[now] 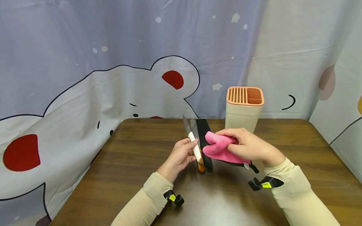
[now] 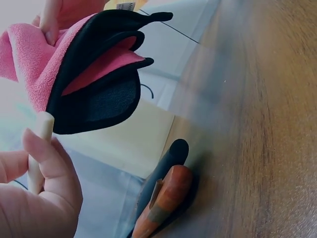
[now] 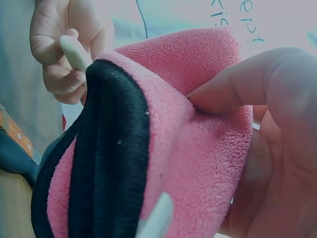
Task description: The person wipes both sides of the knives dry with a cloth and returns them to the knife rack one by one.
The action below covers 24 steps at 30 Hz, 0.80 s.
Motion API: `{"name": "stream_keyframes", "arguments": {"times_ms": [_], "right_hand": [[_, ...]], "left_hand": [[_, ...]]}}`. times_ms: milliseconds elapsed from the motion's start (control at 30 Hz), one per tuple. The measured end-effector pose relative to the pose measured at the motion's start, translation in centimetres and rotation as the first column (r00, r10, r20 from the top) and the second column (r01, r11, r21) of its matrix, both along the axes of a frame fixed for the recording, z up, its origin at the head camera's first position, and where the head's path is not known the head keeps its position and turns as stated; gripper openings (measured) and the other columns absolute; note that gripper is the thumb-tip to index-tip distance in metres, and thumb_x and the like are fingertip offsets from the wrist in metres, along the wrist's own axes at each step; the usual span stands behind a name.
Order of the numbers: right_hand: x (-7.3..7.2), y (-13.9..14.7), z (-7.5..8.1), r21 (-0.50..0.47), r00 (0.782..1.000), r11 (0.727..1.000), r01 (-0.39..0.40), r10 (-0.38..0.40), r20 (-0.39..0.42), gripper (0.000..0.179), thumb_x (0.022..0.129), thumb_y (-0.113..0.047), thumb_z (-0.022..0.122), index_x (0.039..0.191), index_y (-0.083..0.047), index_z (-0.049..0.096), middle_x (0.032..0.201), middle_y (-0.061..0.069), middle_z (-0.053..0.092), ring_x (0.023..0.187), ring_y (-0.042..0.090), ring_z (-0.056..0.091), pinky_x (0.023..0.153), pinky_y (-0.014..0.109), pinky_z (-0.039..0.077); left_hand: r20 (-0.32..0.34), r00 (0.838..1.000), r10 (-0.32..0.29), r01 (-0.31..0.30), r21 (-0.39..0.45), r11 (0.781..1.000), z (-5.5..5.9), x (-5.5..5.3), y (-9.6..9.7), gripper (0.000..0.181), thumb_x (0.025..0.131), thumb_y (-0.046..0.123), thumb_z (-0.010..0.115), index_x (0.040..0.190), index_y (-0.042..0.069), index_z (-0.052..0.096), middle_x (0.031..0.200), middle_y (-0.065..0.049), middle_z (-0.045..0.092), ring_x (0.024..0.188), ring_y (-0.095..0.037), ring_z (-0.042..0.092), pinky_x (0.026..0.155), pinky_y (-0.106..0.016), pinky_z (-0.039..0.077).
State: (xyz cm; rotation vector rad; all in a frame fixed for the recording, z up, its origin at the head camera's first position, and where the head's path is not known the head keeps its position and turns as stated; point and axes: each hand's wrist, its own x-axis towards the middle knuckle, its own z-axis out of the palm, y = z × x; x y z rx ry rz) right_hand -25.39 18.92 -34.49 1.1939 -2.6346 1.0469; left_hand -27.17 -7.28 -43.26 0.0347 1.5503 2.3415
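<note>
My left hand (image 1: pixel 182 153) grips a small knife by its white handle (image 1: pixel 194 146), the bare blade (image 1: pixel 186 123) pointing away toward the back of the table. In my right hand (image 1: pixel 249 146) is a folded pink cloth (image 1: pixel 223 149) with black edging, pinched between thumb and fingers. The cloth (image 3: pixel 208 134) fills much of the right wrist view, partly covering the left hand (image 3: pixel 69 44). Below the hands, a knife with an orange-brown handle (image 2: pixel 173 191) lies on the table beside a long black object (image 1: pixel 204 131) with a rounded end.
A cream knife holder (image 1: pixel 240 116) stands at the back right of the wooden table (image 1: pixel 135 163). Its orange top (image 1: pixel 237 95) has slots and two square openings. Behind the table hangs a printed curtain (image 1: pixel 127 37).
</note>
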Motion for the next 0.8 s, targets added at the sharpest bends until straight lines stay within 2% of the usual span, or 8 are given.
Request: {"name": "stream_keyframes", "arguments": {"times_ms": [133, 333, 533, 667, 800], "right_hand": [[0.0, 0.2, 0.1, -0.002, 1.0, 1.0, 0.019, -0.019, 0.004, 0.051, 0.085, 0.004, 0.056, 0.126, -0.025, 0.07, 0.104, -0.015, 0.073, 0.088, 0.006, 0.065, 0.08, 0.023, 0.055], [-0.2, 0.5, 0.0, -0.011, 0.998, 0.998, 0.058, -0.058, 0.024, 0.049, 0.088, 0.001, 0.059, 0.13, -0.021, 0.069, 0.108, -0.01, 0.074, 0.091, 0.006, 0.065, 0.079, 0.023, 0.054], [-1.3, 1.1, -0.4, -0.074, 0.995, 0.992, 0.101, -0.099, 0.027, 0.045, 0.087, 0.002, 0.06, 0.128, -0.014, 0.07, 0.108, -0.001, 0.074, 0.089, 0.003, 0.061, 0.075, 0.023, 0.054], [-1.9, 1.4, -0.6, -0.128, 0.978, 0.97, 0.206, -0.207, 0.008, 0.041, 0.09, -0.001, 0.061, 0.128, -0.013, 0.07, 0.112, 0.005, 0.075, 0.089, 0.01, 0.063, 0.075, 0.021, 0.054], [-2.1, 1.1, -0.7, -0.173, 0.939, 0.927, 0.334, -0.343, -0.029, 0.041, 0.091, -0.006, 0.061, 0.131, -0.013, 0.068, 0.117, 0.009, 0.074, 0.093, 0.018, 0.063, 0.077, 0.021, 0.052]], "left_hand": [[-0.011, 0.999, -0.052, 0.052, -0.009, 0.999, 0.0, 0.2, 0.1, 0.017, 0.103, 0.012, 0.058, 0.119, 0.005, 0.055, 0.082, -0.001, 0.066, 0.065, -0.01, 0.073, 0.045, -0.018, 0.052], [0.001, 0.994, -0.11, 0.11, -0.028, 0.994, 0.0, 0.4, 0.2, 0.031, 0.102, 0.011, 0.061, 0.132, 0.009, 0.053, 0.087, -0.005, 0.068, 0.069, -0.015, 0.077, 0.045, -0.019, 0.053], [-0.014, 0.985, -0.172, 0.171, -0.059, 0.984, -0.1, 0.7, 0.6, 0.04, 0.102, 0.007, 0.055, 0.141, 0.006, 0.047, 0.097, -0.007, 0.063, 0.073, -0.016, 0.077, 0.046, -0.021, 0.054], [-0.023, 0.976, -0.216, 0.213, -0.073, 0.974, 0.1, 1.2, 1.0, 0.043, 0.101, 0.005, 0.052, 0.144, 0.006, 0.045, 0.099, -0.007, 0.065, 0.074, -0.017, 0.077, 0.045, -0.021, 0.054], [-0.033, 0.964, -0.264, 0.26, -0.085, 0.962, 0.3, 1.7, 1.5, 0.046, 0.1, 0.003, 0.051, 0.145, 0.009, 0.044, 0.1, -0.007, 0.067, 0.074, -0.016, 0.076, 0.045, -0.021, 0.054]]}}
